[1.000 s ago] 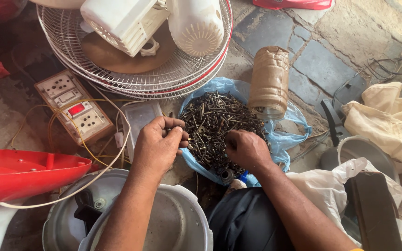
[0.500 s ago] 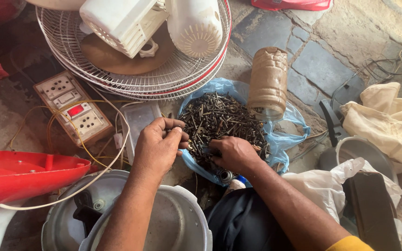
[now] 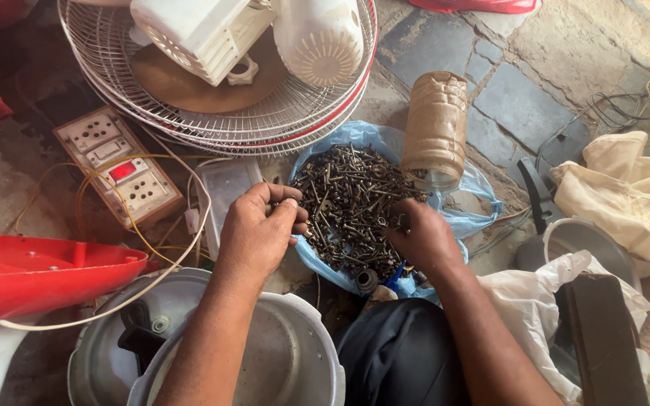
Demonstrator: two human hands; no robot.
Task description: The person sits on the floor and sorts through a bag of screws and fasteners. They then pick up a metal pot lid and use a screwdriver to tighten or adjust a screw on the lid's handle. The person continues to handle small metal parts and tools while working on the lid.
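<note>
A heap of dark screws and bolts (image 3: 351, 203) lies on a blue plastic bag (image 3: 475, 188) spread on the stone floor. My left hand (image 3: 261, 233) rests at the heap's left edge, its fingers curled and thumb pressed against the fingertips on a few screws. My right hand (image 3: 423, 237) sits on the heap's right side, fingers bent down into the screws with the tips hidden. A brownish clear plastic jar (image 3: 435, 128) lies on its side at the heap's far right edge, mouth towards the screws.
A white wire fan guard (image 3: 295, 120) holding white fan parts lies beyond the heap. A switch-and-socket board (image 3: 118, 169) with yellow wires is at left, next to a small clear plastic box (image 3: 227, 188). Nearer are a red fan blade (image 3: 31, 274), metal pots (image 3: 265, 361) and cloth bags (image 3: 633, 195).
My right hand slid left across the heap, then back to the right side. My left hand stayed at the left edge with fingers curled.
</note>
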